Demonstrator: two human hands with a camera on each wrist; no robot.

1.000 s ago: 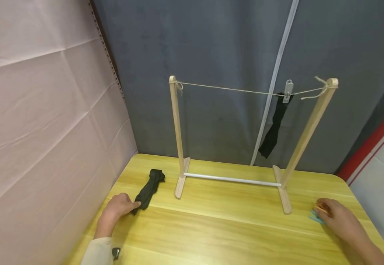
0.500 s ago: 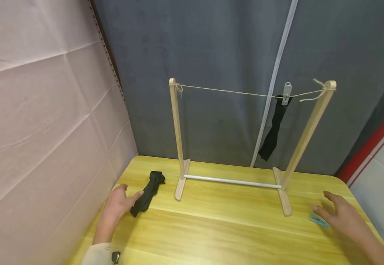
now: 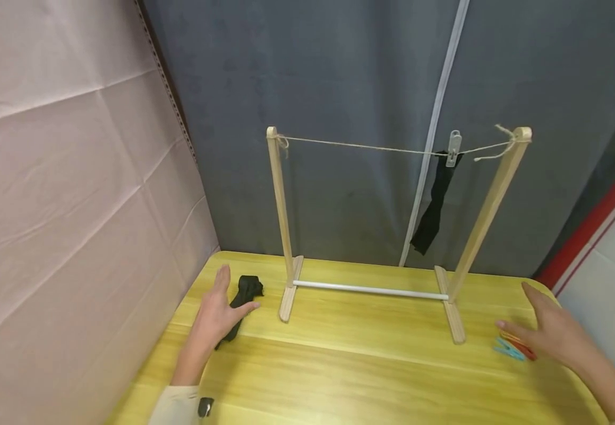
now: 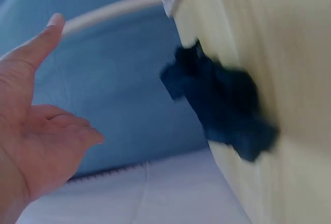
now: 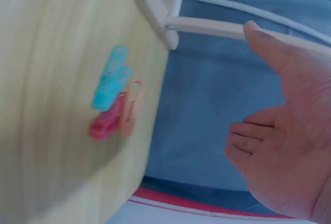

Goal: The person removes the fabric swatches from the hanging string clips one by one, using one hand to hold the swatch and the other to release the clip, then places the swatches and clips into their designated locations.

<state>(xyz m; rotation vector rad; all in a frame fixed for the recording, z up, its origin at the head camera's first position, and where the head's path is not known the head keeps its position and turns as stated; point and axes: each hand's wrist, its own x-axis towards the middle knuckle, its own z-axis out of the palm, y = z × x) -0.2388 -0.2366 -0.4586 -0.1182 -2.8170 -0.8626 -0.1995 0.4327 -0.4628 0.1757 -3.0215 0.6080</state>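
My left hand [image 3: 217,316] is spread above a dark sock [image 3: 247,289] on the table, holding nothing. In the left wrist view the crumpled sock [image 4: 220,105] lies apart from the fingers. On the right, my other hand [image 3: 557,330] hovers with its thumb apart from the fingers. Below it lies a small heap of clothespins: a light blue one [image 5: 109,79], a red one [image 5: 107,122] and an orange one [image 5: 131,107]. A second dark sock [image 3: 433,206] hangs from the string [image 3: 360,146], pinched there by a clear clothespin [image 3: 453,149].
The wooden stand, with a left post [image 3: 280,206], a right post [image 3: 490,212] and a white bottom rod [image 3: 371,290], stands toward the back of the yellow table [image 3: 360,366]. A grey curtain [image 3: 339,71] hangs behind, and a pale cloth wall [image 3: 74,195] borders the left.
Both hands have opened and lifted: the left from the sock it touched, the right from the orange and red clothespins it held. Those clothespins now lie beside the blue one.
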